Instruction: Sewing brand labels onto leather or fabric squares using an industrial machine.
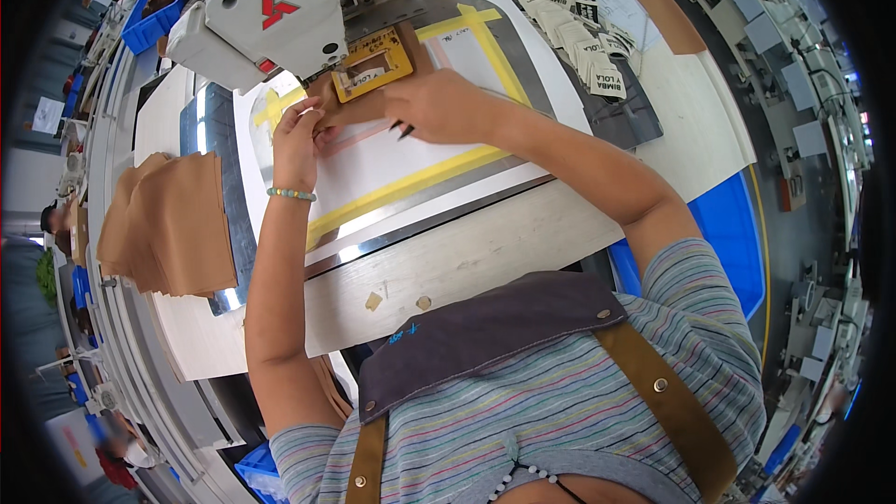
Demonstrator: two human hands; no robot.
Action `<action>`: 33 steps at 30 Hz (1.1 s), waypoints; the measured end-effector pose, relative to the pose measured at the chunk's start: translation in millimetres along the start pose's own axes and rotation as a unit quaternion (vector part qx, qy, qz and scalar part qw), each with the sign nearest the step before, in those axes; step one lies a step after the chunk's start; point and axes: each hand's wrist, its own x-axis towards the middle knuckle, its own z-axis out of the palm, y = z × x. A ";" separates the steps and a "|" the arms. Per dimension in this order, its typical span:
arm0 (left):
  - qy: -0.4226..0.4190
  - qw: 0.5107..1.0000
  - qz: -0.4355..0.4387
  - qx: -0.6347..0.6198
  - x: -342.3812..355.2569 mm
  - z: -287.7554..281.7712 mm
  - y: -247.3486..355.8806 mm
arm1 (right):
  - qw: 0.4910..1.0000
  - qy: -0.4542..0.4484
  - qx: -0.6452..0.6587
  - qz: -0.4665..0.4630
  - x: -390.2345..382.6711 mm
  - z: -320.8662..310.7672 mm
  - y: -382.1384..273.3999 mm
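Under the head of a white sewing machine (271,14), a yellow clamp frame (397,63) with a cut-out window presses on a brown leather-like piece (359,112). A pale label (362,77) shows inside the window. My left hand (301,135) is at the near left corner of this piece, fingertips pinched; what they hold is too small to make out. My right hand (443,107) lies curled over the right part of the brown piece, just beside the frame. Two dark pointed tips (403,129) of a small tool stick out from under it; the rest of the tool is hidden.
A white sheet bordered with yellow tape (392,189) lies below my hands. Stacked brown pieces (168,224) stand at the left, and pale printed labels (579,37) are heaped at the far right. Blue bins (723,233) sit by the table's right edge and at the far left.
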 end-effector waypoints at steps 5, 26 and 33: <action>-0.009 0.996 0.034 0.080 -40.9 10.5 8.2 | 0.989 -0.044 0.075 -0.121 -3.5 -6.4 -38.4; 0.169 0.964 0.199 0.045 -181.5 -43.6 22.4 | 0.987 -0.150 0.040 0.044 67.0 41.1 -32.5; 0.419 0.761 0.315 0.381 -235.5 -144.4 22.0 | 0.972 -0.045 0.168 0.160 18.3 -14.6 -6.2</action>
